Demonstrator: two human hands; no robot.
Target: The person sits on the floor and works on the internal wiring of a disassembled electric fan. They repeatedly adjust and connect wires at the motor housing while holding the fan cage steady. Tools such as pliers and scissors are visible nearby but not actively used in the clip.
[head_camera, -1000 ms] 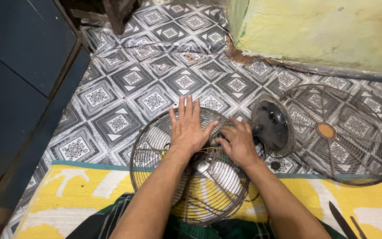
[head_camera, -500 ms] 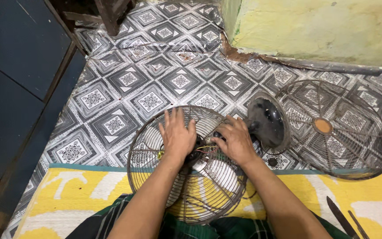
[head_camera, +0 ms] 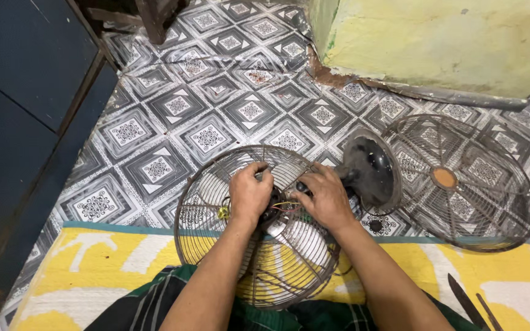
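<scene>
gripping rear fan guard (head_camera: 216, 208), both hands (head_camera: 286, 196)

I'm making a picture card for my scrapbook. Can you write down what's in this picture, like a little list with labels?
Place: patterned tile floor with a yellow mat at its edge
Left hand: fingers curled on the middle of the wire fan guard
Right hand: resting on the same guard, beside the coloured wires
Nearby: dark round fan base, second wire guard lying flat to the right
Wall: yellow-green, chipped at the bottom
</scene>
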